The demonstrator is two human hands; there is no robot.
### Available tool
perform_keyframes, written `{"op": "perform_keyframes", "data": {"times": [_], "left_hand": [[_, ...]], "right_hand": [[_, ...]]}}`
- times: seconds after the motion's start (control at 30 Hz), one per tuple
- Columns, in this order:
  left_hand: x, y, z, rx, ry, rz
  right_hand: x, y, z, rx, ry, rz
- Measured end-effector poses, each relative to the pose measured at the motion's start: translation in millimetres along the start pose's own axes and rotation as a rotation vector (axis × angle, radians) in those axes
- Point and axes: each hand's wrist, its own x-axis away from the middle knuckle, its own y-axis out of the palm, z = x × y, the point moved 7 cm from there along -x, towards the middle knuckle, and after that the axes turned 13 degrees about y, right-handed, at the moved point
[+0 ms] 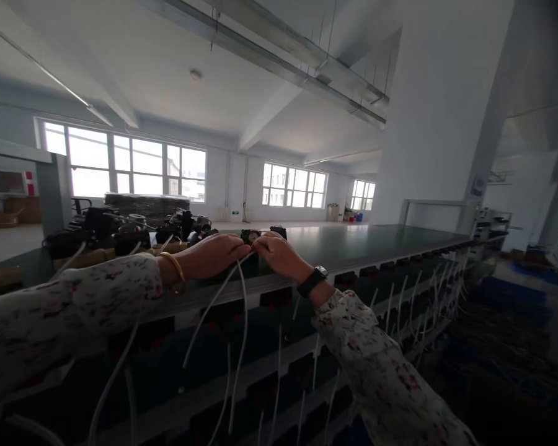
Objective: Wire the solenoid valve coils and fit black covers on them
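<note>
Fingertip work at twelve o'clock: my left hand (214, 255) and right hand (281, 254) meet over a white cord (245, 297).

Both pinch near its top – two lengths dangle toward six – with a small round dial (253, 236) just behind (my fingers hide the exact grip). Black units (131, 238) crowd ten o'clock; the green bench (353, 240) runs toward two. I'd judge the cord's upper end is being worked; the next move calls for a light, steady pinch.

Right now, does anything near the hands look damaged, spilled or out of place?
Nothing looks clearly damaged or spilled. Dark parts at the left of the bench look untidy, because they crowd together at uneven angles. Two white cables dangle below the left hand, without visible breaks.
</note>
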Motion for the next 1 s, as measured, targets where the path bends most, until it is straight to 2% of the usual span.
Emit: {"op": "perform_keyframes", "data": {"times": [0.2, 0.37, 0.5, 0.6, 0.67, 0.7, 0.77, 0.87, 0.93, 1.0], "left_hand": [[4.3, -1.6, -7.9, -0.042, -0.009, -0.017], [2.4, 4.7, 3.0, -0.082, 0.060, -0.089], [8.2, 0.3, 12.9, -0.152, 0.061, -0.134], [13.7, -14.5, 11.9, -0.223, 0.056, -0.002], [13.6, -22.7, 4.9, -0.298, 0.034, 0.087], [11.3, -23.3, -2.6, -0.329, -0.013, 0.090], [2.4, -18.0, -24.4, -0.352, -0.174, 0.010], [-13.2, -3.9, -56.7, -0.320, -0.415, -0.169], [-21.0, 4.8, -69.4, -0.271, -0.478, -0.281], [-23.6, 10.5, -74.7, -0.190, -0.464, -0.372]], "right_hand": [[-4.6, 2.5, 43.3, 0.116, 0.133, -0.024], [-3.6, -20.5, 94.2, 0.163, 0.221, -0.117], [-3.3, -35.9, 125.9, 0.185, 0.263, -0.158], [-6.5, -29.6, 124.3, 0.196, 0.268, -0.169], [-9.7, -19.7, 112.8, 0.206, 0.254, -0.174], [-11.4, -14.8, 106.2, 0.211, 0.245, -0.178], [-14.4, -7.3, 95.1, 0.219, 0.224, -0.189], [-15.4, -5.3, 86.9, 0.220, 0.186, -0.208], [-10.6, -8.7, 84.9, 0.220, 0.168, -0.205], [-0.5, -13.2, 81.9, 0.212, 0.155, -0.181]]}}
